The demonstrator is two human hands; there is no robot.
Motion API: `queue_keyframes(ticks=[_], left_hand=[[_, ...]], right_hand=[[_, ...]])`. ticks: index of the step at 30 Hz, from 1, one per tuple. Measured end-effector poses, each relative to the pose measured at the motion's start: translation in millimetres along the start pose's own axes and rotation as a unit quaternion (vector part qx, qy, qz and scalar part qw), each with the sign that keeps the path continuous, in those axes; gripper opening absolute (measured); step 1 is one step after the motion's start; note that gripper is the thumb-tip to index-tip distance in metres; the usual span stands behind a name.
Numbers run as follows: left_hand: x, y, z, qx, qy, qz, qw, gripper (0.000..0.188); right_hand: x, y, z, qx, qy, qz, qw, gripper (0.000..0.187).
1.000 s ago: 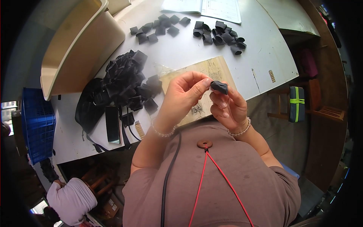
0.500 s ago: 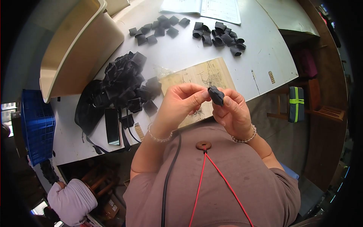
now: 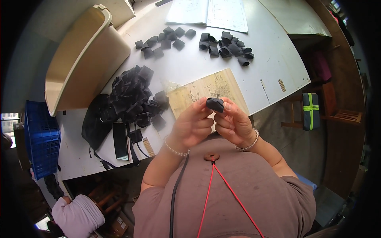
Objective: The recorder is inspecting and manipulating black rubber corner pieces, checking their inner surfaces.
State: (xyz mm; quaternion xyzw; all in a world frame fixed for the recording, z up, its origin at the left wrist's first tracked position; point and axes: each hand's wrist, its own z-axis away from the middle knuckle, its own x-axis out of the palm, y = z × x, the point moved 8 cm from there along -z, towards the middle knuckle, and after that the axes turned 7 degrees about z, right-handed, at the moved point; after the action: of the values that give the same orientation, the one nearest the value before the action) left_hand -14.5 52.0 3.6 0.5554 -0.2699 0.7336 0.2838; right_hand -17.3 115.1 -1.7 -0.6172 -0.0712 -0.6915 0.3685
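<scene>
Black fabric piece [image 3: 215,105] is over the wooden board [image 3: 216,82]; left hand [image 3: 193,126] and right hand [image 3: 235,123] both pinch it between fingertips.

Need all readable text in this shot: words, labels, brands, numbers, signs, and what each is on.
Nothing legible.
Open booklet: printed lines, too small and washed out to read.
Cardboard box: pale label, too small to read.
Wooden board: dark marks, no readable words.
Black fabric piece in both hands: no text visible.
</scene>
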Motion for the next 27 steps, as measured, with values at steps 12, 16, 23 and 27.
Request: queue_keyframes(ticks=[12,16,23,27], left_hand=[[5,27,0,0.187,0.049,-0.250,0.949,0.012],[5,34,-9,0.176,0.057,-0.295,0.937,0.011],[53,46,10,0.372,-0.033,-0.551,0.747,0.031],[67,41,4,0.376,-0.121,-0.703,0.591,0.026]], right_hand=[[-1,-5,-10,-0.003,-0.068,0.000,0.998,0.013],[-8,-5,-12,0.002,-0.052,0.008,0.999,0.015],[-12,-11,-8,-0.031,-0.032,0.053,0.998,0.016],[-15,-4,-8,-0.021,-0.007,0.038,0.999,0.017]])
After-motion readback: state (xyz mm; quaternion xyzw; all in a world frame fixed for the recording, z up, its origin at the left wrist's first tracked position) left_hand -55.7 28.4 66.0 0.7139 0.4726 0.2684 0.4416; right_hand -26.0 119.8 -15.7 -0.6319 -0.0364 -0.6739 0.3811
